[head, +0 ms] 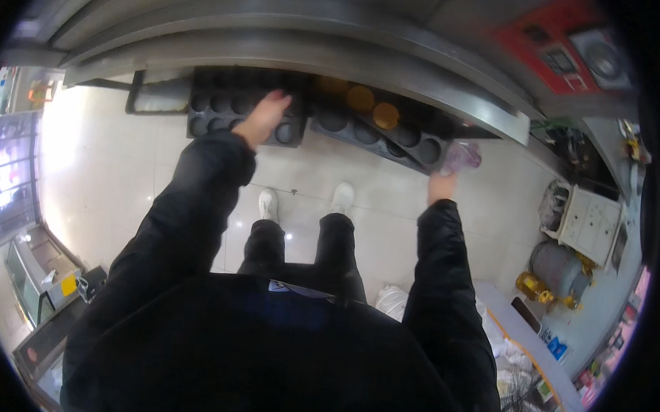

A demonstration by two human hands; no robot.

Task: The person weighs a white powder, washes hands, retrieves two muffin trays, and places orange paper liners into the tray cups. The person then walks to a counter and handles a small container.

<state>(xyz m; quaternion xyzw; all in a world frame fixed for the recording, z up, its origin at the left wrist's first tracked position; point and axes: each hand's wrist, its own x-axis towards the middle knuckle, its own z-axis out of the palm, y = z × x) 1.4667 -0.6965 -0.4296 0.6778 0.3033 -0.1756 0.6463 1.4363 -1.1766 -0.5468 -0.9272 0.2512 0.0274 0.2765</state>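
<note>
My left hand (263, 117) is over a dark baking tray with round cups (217, 125); blur hides whether its fingers touch the metal. At the right, my right hand (442, 186) grips a crumpled pinkish-purple cloth or bag (462, 155). That cloth is at the end corner of a second dark cup tray (361, 131), which sits at a slant. Golden round cakes (386, 115) are in some of its rear cups, while several front cups look dark. The back of both trays is shadowed beneath a stainless steel unit (292, 50).
A shallow rectangular pan (161, 95) lies left of the trays. Pale floor tiles (304, 166) run around my white shoes (267, 203). At right are a grey gas cylinder (554, 264), an oil bottle (532, 286) and a white plastic container (589, 223). A glass case (25, 281) is at left.
</note>
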